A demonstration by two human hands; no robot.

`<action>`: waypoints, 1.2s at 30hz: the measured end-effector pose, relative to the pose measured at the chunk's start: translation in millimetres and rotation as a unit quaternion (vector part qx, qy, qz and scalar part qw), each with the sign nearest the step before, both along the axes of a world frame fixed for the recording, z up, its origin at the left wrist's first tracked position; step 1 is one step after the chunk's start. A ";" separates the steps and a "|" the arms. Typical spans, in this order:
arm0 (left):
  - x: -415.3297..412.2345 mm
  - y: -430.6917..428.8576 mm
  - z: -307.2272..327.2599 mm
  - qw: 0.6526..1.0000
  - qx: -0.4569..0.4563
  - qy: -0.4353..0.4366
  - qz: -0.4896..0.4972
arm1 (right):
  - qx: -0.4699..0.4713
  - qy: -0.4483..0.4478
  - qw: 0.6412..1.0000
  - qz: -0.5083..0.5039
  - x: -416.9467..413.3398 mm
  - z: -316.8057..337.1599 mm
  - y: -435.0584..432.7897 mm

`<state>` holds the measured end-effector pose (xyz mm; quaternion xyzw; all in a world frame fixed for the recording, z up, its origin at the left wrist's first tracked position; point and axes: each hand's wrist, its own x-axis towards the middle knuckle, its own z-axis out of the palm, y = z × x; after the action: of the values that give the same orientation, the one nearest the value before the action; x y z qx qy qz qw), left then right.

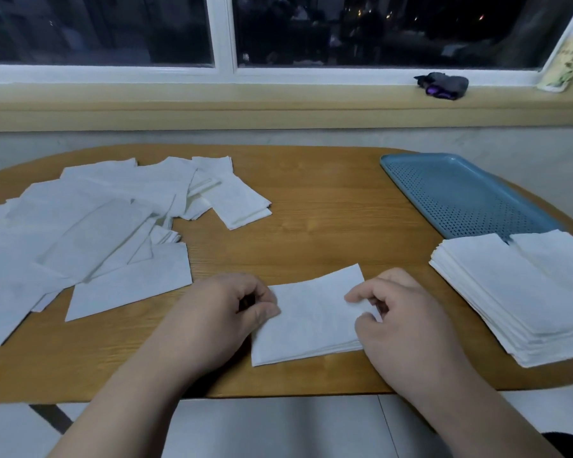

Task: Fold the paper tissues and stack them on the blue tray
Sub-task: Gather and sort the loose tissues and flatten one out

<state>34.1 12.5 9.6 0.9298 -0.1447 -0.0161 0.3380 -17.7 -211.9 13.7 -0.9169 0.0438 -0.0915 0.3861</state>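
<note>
Left hand and right hand each pinch one end of a folded tissue lying flat on the desk; a stack of tissues overlaps the blue tray.

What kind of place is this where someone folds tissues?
Probably a room in a home, at night. An oval wooden table stands by a white-framed window, dark with small lights outside. The left hand and right hand pinch a white paper tissue on it.
</note>
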 end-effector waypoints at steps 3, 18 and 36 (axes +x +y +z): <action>1.5 1.0 0.2 1.000 0.008 -0.014 -0.017 | -0.022 0.007 1.000 -0.004 0.5 -0.5 -3.4; 6.2 7.6 2.8 0.999 -0.031 0.004 -0.008 | -0.051 0.006 0.998 0.033 2.2 -1.9 -1.0; 5.2 8.1 -1.0 0.998 0.047 -0.008 -0.051 | -0.204 -0.032 0.978 0.034 5.7 -11.8 -5.3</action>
<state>39.3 20.6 8.6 0.9361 -0.1941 -0.0323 0.2917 -12.1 -217.3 1.9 -0.9738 -0.0192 -0.1147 0.1952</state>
